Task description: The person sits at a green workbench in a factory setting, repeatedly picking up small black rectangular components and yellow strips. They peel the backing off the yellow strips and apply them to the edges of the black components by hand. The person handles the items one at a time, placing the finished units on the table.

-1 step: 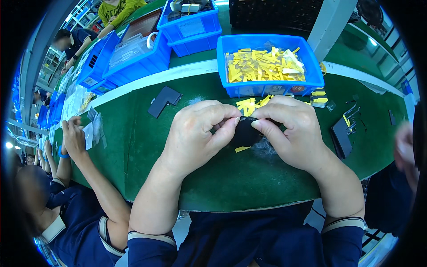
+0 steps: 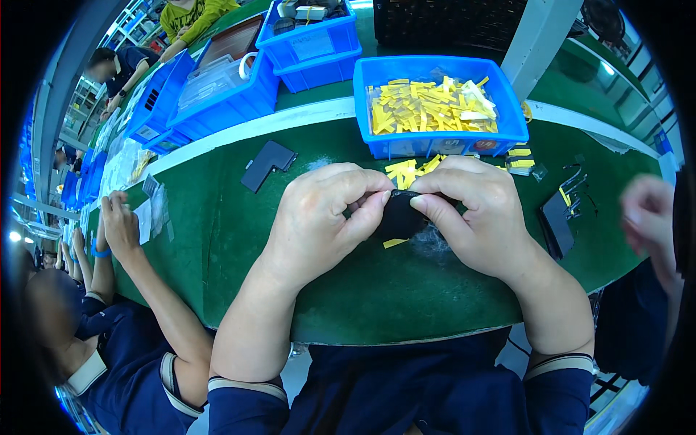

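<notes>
Just in front of me, a flat black piece [image 2: 400,219] is pinched at its upper edge by both of my hands. My left hand [image 2: 325,217] grips the left corner between thumb and forefinger. The thumb of my right hand [image 2: 480,214] presses on the right corner, with its fingers curled behind. The piece's full shape is partly covered by my fingers. Loose yellow strips [image 2: 407,174] lie just beyond it, and one yellow strip [image 2: 394,243] sits below. Crumpled clear film [image 2: 431,241] is beside the piece, near my right thumb.
A blue bin [image 2: 406,148] of yellow strips stands beyond my hands on the green table [image 2: 391,312]. An L-shaped dark part [image 2: 268,166] lies left; dark parts with wires [image 2: 557,228] lie right. Co-workers' hands appear at left [image 2: 122,225] and right [image 2: 649,217].
The co-worker's hand at the right edge has moved inward and up, over the table's edge. My hands and the black piece show no visible movement.
</notes>
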{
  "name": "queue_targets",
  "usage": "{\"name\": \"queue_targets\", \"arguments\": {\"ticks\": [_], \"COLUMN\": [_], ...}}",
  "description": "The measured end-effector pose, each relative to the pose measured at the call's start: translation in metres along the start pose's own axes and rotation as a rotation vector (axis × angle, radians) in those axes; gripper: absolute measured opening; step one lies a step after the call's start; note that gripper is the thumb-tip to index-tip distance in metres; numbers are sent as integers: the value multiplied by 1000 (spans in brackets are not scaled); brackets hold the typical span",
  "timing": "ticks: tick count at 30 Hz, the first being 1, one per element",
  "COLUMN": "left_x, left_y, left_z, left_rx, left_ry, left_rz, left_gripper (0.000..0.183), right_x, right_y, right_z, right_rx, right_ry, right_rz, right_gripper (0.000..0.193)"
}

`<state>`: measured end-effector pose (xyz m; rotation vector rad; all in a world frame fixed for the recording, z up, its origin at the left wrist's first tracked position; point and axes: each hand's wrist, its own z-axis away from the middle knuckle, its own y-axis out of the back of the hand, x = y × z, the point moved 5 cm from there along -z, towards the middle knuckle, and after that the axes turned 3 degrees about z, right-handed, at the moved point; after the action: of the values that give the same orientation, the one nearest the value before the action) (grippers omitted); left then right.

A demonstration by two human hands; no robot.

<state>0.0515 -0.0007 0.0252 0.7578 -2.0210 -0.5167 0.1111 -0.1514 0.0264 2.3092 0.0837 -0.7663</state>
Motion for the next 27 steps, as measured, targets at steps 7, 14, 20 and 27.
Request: {"name": "queue_targets", "arguments": {"ticks": [7,14,20,27], "left_x": [-5,3,9,7], "left_y": [1,4,2,-1], "left_z": [1,-1,1,2], "left_rx": [-7,73,106,85], "left_ry": [104,-13,29,116], "left_rz": [135,1,-86,-2], "left_gripper": [9,14,12,7], "right_x": [3,6,5,5], "right_y": [1,1,1,0], "right_z": [1,1,0,1], "right_rx": [28,25,25,56], "right_ry": [-20,-63,-87,-81], "right_rz": [-18,-37,-20,-19], "right_gripper": [8,8,7,7]}}
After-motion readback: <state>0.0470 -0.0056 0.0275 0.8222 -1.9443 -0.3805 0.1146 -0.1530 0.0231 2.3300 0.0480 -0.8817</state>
